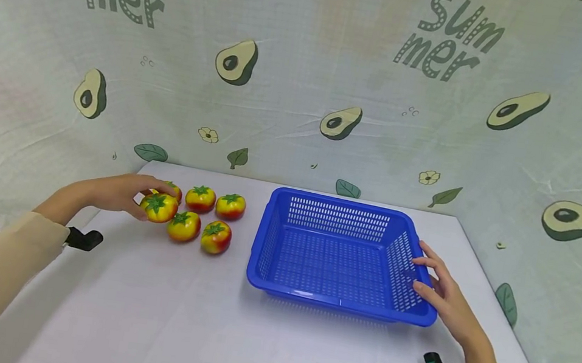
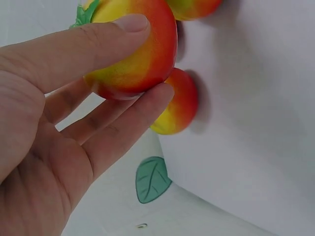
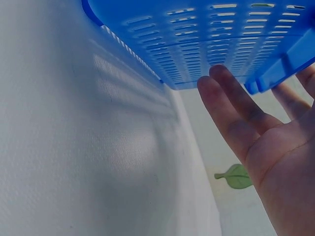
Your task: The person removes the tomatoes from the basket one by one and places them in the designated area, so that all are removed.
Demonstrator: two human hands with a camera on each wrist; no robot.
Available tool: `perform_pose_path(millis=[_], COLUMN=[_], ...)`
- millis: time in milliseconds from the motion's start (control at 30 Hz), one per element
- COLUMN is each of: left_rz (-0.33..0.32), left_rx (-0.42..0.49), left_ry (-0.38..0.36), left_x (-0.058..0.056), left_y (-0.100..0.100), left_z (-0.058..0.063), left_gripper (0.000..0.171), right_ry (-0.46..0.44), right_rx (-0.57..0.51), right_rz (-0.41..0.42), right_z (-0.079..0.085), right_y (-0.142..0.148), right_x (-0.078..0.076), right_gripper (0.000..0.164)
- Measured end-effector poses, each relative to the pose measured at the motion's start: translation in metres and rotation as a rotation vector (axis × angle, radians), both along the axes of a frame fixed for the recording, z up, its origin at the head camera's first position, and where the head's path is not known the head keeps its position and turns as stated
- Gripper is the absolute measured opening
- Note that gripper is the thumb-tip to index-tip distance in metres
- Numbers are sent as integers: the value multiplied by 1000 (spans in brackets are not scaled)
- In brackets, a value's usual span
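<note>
My left hand [image 1: 126, 192] holds a red-and-yellow tomato [image 1: 159, 208] with a green leafy top, at the left of the table. In the left wrist view the thumb lies over this tomato [image 2: 160, 44] and fingers support its other side. Another tomato [image 2: 184, 105] shows behind the fingertips. Close by stand more tomatoes, among them a front one [image 1: 183, 227] and a right one [image 1: 216, 238]. My right hand [image 1: 444, 294] grips the right rim of a blue plastic basket [image 1: 335, 304], with some fingers over the rim and others outside the perforated wall.
Two more tomatoes, one [image 1: 200, 200] and another [image 1: 230, 207], stand in the back row. The basket sits right of them on the white table [image 1: 196, 316]. A patterned cloth [image 1: 294, 71] closes off the back and sides.
</note>
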State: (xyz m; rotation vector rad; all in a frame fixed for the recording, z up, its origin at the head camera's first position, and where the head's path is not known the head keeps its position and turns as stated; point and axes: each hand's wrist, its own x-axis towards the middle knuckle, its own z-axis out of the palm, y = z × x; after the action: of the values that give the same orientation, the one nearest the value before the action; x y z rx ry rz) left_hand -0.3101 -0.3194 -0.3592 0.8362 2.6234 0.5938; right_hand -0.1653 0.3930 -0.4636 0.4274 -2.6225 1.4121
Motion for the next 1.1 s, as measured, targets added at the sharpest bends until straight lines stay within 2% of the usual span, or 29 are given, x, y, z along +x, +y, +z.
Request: perform_pose_path(millis=[267, 500, 733, 1100], left_rz=[21, 43, 63, 82], left_rx=[-30, -45, -47, -15], left_ry=[-4, -17, -44, -85], left_x=[1, 2, 3, 3], left_y=[-14, -24, -28, -31], left_z=[-8, -21, -31, -40], left_gripper=[66, 65, 65, 62], right_ry=[1, 5, 1, -2], right_rx=[5, 3, 13, 7], right_rz=[0, 2, -7, -10], right_z=[-1, 0, -1, -1], right_y=[0, 1, 1, 0], right_x=[-1, -2, -1, 0], right_gripper=[43, 43, 43, 43])
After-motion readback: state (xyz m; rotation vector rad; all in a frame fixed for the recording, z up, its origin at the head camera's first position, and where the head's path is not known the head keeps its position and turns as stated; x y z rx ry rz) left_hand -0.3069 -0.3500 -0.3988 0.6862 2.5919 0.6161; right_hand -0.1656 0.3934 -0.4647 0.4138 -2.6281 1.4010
